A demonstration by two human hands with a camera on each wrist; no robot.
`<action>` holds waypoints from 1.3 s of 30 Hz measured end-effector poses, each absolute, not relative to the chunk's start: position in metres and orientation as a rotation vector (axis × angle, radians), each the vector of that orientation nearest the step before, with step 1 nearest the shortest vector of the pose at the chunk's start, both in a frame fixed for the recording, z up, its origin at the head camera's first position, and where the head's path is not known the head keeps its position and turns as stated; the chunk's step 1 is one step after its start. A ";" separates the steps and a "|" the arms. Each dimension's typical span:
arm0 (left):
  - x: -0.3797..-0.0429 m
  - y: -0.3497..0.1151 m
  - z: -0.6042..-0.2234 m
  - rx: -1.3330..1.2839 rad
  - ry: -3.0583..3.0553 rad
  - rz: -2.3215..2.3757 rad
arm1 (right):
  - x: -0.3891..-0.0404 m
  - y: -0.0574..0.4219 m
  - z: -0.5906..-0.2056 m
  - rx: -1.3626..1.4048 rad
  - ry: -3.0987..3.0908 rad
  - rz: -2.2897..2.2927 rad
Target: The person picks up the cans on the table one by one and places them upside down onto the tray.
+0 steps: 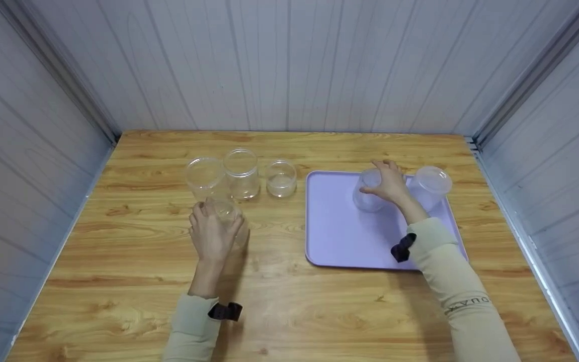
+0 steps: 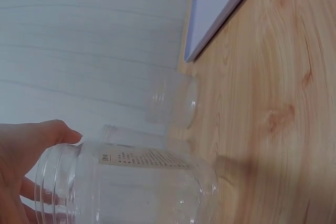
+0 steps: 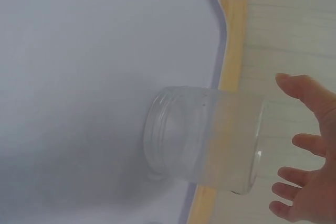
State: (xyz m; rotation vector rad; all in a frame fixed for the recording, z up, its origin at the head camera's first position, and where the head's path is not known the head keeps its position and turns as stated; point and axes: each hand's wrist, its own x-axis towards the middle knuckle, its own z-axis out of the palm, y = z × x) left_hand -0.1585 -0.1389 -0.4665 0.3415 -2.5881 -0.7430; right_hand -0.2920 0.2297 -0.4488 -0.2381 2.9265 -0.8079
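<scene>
My left hand (image 1: 211, 232) grips a clear jar (image 2: 147, 187) round its threaded neck; a printed label shows on its side in the left wrist view. On the purple tray (image 1: 337, 241), a clear jar (image 3: 205, 140) stands upside down, its threaded rim against the tray. My right hand (image 1: 389, 186) is over this jar with fingers spread, and the right wrist view shows a gap between fingers and jar. A second upturned jar (image 1: 430, 186) stands at the tray's back right.
Behind my left hand stand two tall clear jars, one at the left (image 1: 203, 173) and one beside it (image 1: 243, 183). A short clear jar (image 1: 281, 183) is between them and the tray. Pale panel walls (image 1: 289, 65) enclose the wooden table (image 1: 289, 311) at back and sides.
</scene>
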 end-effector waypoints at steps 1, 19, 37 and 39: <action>-0.158 -0.138 -0.466 0.337 -2.590 -0.750 | -0.291 0.230 -0.448 -0.246 2.934 -0.815; -0.156 -0.127 -0.462 0.236 -2.463 -0.911 | -0.266 0.224 -0.433 -0.389 2.955 -1.210; -0.161 -0.111 -0.470 0.124 -2.276 -1.080 | -0.229 0.214 -0.425 -0.331 2.730 -1.795; -0.162 -0.110 -0.471 0.116 -2.265 -1.113 | -0.223 0.210 -0.420 -0.318 2.665 -1.893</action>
